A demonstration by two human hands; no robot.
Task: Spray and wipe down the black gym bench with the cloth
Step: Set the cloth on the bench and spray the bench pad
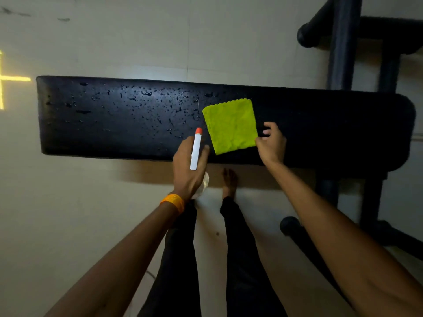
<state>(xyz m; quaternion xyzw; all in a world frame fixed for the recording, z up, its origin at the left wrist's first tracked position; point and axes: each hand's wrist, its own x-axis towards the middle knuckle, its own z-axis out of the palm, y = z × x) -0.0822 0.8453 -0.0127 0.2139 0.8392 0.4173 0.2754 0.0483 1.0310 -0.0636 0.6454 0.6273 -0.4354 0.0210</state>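
Spray bottle (196, 149) in our left hand (187, 170), cloth (231, 126) flat on the wet surface (114, 133).

Our left fingers (206, 148) wrap the bottle's white head, its orange nozzle pointing out over the black surface, and the hand hovers at the near edge (an orange wristband (172, 202) sits on that wrist). Our right fingers (271, 128) are loosely curled, with the thumb at the cloth's near right corner; we cannot tell whether the right hand (272, 145) pinches it. The yellow-green cloth lies spread right of the middle. Droplets (146, 93) bead the left half, just beside the cloth.
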